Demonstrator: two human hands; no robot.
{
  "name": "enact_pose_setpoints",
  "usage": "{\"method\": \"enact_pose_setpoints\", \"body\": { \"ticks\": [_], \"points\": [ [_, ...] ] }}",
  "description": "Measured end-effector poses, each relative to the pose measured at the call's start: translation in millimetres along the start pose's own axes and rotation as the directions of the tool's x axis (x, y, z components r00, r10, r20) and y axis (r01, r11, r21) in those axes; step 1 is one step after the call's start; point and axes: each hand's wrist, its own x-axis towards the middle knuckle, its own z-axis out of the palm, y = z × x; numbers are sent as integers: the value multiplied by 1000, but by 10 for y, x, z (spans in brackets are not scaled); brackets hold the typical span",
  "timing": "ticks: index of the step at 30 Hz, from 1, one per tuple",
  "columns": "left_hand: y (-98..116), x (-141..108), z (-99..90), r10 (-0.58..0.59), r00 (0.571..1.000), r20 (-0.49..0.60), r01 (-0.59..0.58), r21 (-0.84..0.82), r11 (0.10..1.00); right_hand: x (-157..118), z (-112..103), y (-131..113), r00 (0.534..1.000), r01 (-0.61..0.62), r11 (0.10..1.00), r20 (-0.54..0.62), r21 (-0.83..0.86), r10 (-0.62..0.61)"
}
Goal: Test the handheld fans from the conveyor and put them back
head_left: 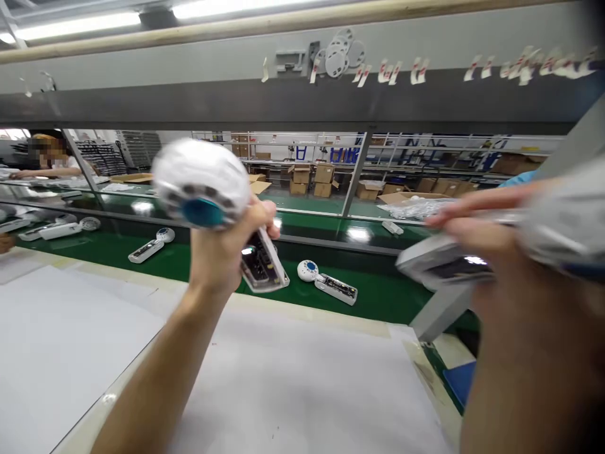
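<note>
A white gadget [203, 173] is gripped in your left hand [222, 255] over the tabletop's [302, 312] far edge. Your right hand [489, 246] grips a second gadget [418, 260] near the far right corner; beyond, a third gadget [335, 289] lies on the green belt [382, 287].

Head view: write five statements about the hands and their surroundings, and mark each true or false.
1. The left hand holds a white device with a rounded head. True.
2. The right hand holds nothing. False: it holds a second white device, partly blurred.
3. A smaller-looking device on the green surface has a blue patch on its round head. True.
4. The paper below the hands is red. False: it is white.
5. Cardboard boxes stand in the background. True.
</note>
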Motion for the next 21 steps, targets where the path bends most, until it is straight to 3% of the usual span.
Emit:
{"method": "enact_pose_setpoints", "body": {
  "ticks": [3,5,7,10,13,17,19,21],
  "points": [
    [-415,77,-31,-144,989,24,138,174,975,160,274,427,973,-207,959,57,-192,221],
    [-674,104,-49,-299,953,40,278,269,922,217,438,844,912,-354,842,48,-407,407],
    [-901,112,-68,-416,909,32,377,365,852,211,538,1251,861,-409,715,20,-567,509],
    [-1183,102,-114,-481,877,-4,437,428,791,114,586,1673,811,-429,593,-2,-681,585],
    [-1410,75,-175,-492,869,-56,467,420,778,-7,616,1841,794,-416,520,-19,-746,608],
    [-1640,38,-243,-513,850,-119,518,367,773,-164,773,1829,808,-332,484,22,-810,589],
    [-1733,27,-275,-529,835,-151,546,347,763,-259,907,1771,833,-221,521,118,-825,540],
    [-1811,21,-311,-542,823,-173,566,340,751,-362,1058,1705,815,-81,591,288,-803,503]
  ]
}}
